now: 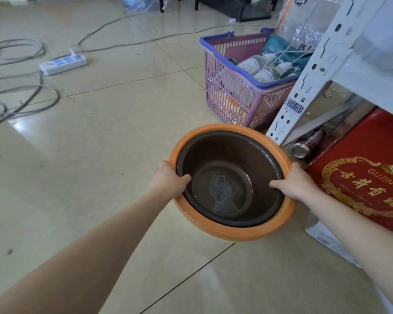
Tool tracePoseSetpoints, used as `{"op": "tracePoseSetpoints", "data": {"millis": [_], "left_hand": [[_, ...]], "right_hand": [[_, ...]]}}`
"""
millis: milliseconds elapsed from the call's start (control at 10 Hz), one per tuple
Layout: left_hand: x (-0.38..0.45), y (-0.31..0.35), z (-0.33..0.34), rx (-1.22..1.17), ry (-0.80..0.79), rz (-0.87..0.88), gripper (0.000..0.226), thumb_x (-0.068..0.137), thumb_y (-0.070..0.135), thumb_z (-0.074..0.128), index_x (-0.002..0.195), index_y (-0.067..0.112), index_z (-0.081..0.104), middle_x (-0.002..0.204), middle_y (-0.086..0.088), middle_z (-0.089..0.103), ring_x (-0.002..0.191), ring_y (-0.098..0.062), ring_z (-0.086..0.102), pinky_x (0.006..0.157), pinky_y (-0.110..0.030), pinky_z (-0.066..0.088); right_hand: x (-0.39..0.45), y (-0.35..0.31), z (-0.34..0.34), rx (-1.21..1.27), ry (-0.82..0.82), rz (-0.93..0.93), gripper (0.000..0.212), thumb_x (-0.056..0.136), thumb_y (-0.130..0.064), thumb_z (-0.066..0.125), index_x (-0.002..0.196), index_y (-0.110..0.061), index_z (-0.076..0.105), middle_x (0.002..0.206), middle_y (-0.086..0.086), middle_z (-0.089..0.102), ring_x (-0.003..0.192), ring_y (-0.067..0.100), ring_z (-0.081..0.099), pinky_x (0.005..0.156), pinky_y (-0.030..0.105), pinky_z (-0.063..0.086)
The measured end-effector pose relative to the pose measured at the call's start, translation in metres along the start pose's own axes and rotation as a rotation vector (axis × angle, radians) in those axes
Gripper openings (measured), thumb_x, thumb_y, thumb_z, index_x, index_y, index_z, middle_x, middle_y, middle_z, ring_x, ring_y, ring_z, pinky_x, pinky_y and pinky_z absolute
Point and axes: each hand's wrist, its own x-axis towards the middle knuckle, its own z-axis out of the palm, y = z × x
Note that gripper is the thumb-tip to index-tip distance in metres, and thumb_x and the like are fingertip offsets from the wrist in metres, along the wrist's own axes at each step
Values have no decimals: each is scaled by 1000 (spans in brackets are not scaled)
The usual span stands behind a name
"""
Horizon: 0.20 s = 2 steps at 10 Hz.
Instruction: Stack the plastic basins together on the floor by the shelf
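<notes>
Brown basin (230, 175): nested inside orange basin (233, 231), beside shelf post (304, 87).
Left hand (168, 180): clamped on rims, thumb inside, steadying stack.
Right hand (297, 181): clamped opposite, balancing load.

Soft, even daylight fills the room, bright but not harsh. The glossy tiled floor (95, 141) throws back pale glare patches, the strongest at the left edge and along the bottom right, which suggests light from above and beyond the frame top. Shadows are faint and diffuse; a weak one lies under the orange basin (234, 232). The dark inner basin (227, 159) shows a slight sheen on its wall. Wide-angle distortion bends the white shelf (309, 71) upright and stretches both forearms toward the lower corners. The centre is fairly sharp; the top edge and right side look soft and washed out
</notes>
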Motion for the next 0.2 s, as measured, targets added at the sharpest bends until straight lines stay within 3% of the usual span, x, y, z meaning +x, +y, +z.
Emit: {"op": "tracePoseSetpoints", "data": {"millis": [100, 200], "left_hand": [[-4, -3, -12, 60, 8, 18, 68, 84, 50, 56, 134, 8, 39, 117, -11, 57, 101, -28, 59, 73, -32, 49], [-16, -8, -37, 81, 53, 39, 79, 84, 59, 48, 143, 9, 32, 140, -11, 49, 125, -30, 50, 93, -38, 45]], "right_hand": [[-6, -4, -2, -38, 1, -2, 83, 80, -34, 72, 140, 3, 29, 135, 21, 51, 120, 37, 53, 88, 37, 45], [-18, -15, -7, -75, 87, -69, 94, 75, -45, 74, 142, 3, 28, 141, 22, 45, 127, 37, 48, 96, 41, 45]]}}
